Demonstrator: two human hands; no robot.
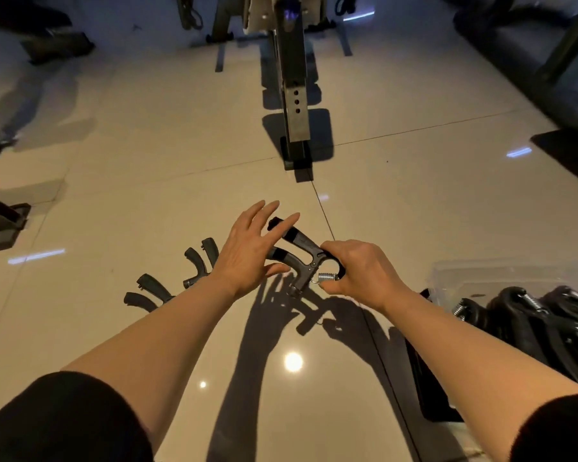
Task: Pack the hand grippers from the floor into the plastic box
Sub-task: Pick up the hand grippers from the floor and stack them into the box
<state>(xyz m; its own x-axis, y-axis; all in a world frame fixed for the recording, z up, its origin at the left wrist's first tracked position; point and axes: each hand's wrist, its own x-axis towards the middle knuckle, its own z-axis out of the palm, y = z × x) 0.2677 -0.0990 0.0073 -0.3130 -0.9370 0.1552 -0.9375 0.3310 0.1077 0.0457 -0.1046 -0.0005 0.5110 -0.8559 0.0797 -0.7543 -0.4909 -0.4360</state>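
Observation:
A black hand gripper (pixel 299 251) with a silver spring hangs above the floor tiles. My right hand (pixel 357 271) grips its spring end, fingers curled round the loop. My left hand (pixel 251 251) hovers just left of its two handles, fingers spread and straight, touching or nearly touching them. Two more black hand grippers lie on the floor behind my left forearm, one (pixel 199 261) further back and one (pixel 149 291) nearer, both partly hidden. The clear plastic box (pixel 501 271) stands at the right, with several black grippers (pixel 531 315) inside.
A metal frame of gym equipment (pixel 294 95) stands straight ahead on the glossy beige tiles. A dark bench or mat edge (pixel 528 55) runs along the far right. A black-and-grey foot of another machine (pixel 4 225) sits at the left edge.

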